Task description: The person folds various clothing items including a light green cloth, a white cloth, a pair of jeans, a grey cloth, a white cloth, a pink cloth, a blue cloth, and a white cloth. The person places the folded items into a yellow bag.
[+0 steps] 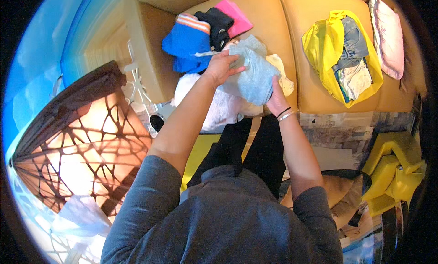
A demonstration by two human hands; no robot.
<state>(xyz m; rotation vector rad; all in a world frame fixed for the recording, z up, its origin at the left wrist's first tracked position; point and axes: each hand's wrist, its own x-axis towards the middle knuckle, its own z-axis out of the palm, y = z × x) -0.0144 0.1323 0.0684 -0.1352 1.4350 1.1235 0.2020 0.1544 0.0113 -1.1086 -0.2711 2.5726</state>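
A folded light blue-grey cloth garment (255, 75) is held up before me, over the tan sofa seat. At its upper left edge, my left hand (220, 67) grips it with the fingers spread over the fabric. My right hand (278, 98) holds its lower right edge, the fingers partly hidden behind the cloth. Left of the garment lie a blue piece of clothing with an orange-and-white striped band (190, 38) and a black garment (215, 22). Below it is a fluffy white-pink textile (219, 106), and a cream cloth (283, 74) shows at its right.
A bright pink folded item (234, 17) lies at the sofa's back. On the right cushion (294, 10) sits an open yellow bag (318, 41) with folded clothes, beside a pink pillow (388, 39). A dark mesh-patterned cover (99, 134) stands left; yellow furniture (393, 175) stands right.
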